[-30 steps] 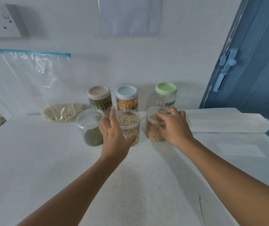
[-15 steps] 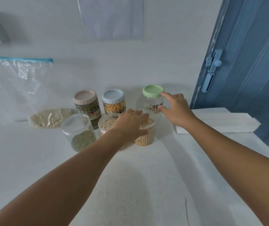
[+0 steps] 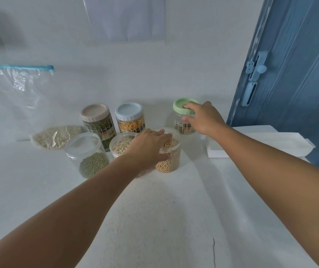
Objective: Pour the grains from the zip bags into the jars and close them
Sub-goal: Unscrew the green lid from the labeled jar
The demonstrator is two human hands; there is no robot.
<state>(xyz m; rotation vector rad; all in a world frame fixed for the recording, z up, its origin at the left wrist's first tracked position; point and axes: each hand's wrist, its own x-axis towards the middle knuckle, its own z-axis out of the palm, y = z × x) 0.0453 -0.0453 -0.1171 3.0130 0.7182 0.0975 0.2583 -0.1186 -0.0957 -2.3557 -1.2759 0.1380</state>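
Note:
My left hand (image 3: 148, 147) grips the open clear jar of yellow-tan beans (image 3: 169, 163) at the front right, fingers over its rim and thumb on its side. My right hand (image 3: 203, 118) holds the empty-looking green-lidded jar (image 3: 181, 129) behind it, fingers on the lid (image 3: 179, 105) and thumb on the wall. A zip bag (image 3: 56, 136) with pale grains at its bottom leans on the wall at the left. Beside my left hand stand a jar of pale beans (image 3: 121, 147) and a clear-lidded jar of green grains (image 3: 89, 159).
A beige-lidded jar of dark green grains (image 3: 98, 122) and a blue-lidded jar of yellow kernels (image 3: 129, 120) stand in the back row. A flat white paper bag (image 3: 261, 144) lies at the right, by a blue door (image 3: 294, 74). The white table (image 3: 154, 219) reaches toward me.
My right hand left the yellow-tan bean jar and reached back to the green-lidded jar. My left hand moved right from the middle jar onto the yellow-tan bean jar.

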